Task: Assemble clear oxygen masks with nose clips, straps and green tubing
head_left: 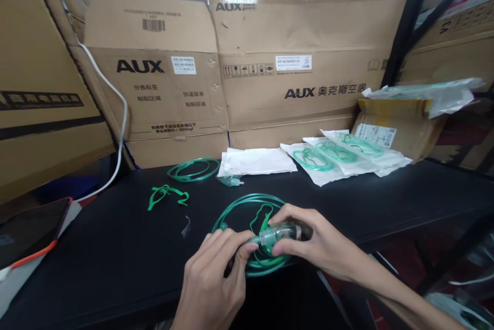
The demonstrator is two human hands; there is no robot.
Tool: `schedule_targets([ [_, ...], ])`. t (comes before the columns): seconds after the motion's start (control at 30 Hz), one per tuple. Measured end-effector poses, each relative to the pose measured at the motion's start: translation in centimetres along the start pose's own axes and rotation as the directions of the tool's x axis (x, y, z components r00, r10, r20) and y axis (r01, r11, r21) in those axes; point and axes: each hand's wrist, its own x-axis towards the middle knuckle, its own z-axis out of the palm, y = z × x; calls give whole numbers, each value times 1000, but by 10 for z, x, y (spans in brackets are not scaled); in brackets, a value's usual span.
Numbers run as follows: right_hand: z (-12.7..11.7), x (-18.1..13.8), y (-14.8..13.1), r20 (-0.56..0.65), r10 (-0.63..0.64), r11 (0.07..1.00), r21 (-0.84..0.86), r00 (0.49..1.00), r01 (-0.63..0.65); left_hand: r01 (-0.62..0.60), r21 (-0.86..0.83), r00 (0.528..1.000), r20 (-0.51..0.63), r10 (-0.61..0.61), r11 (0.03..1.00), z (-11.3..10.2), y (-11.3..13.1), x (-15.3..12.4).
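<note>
Near the front of the black table, my right hand (318, 240) is closed around a clear green oxygen mask (283, 232), its connector turned to the left. My left hand (218, 273) pinches the end of the green tubing (252, 198) at that connector; the fingers hide part of the joint. Behind and below both hands the tubing lies in loose loops. A green elastic strap (263, 222) hangs by the mask. Left of them on the table are another green strap (165, 196) and a small thin clip-like piece (186, 226).
Farther back lie a second coil of tubing (193, 170), a small clear green part (231, 180) and white pouches (258, 160). Packed mask sets (334, 152) lie to the right, before a small carton (389, 124). Large cardboard (250, 72) stands behind. A phone (34, 235) is at left.
</note>
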Motion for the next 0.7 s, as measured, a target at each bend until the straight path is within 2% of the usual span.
schedule_targets([
  [0.37,-1,-1,0,-22,18,998,53,1000,-17,166,-83,983,90,-159,983,-6,9,9],
  [0.7,1,-1,2,-40,-3,997,75,999,6,204,-112,973,131,-189,972,-8,5,9],
])
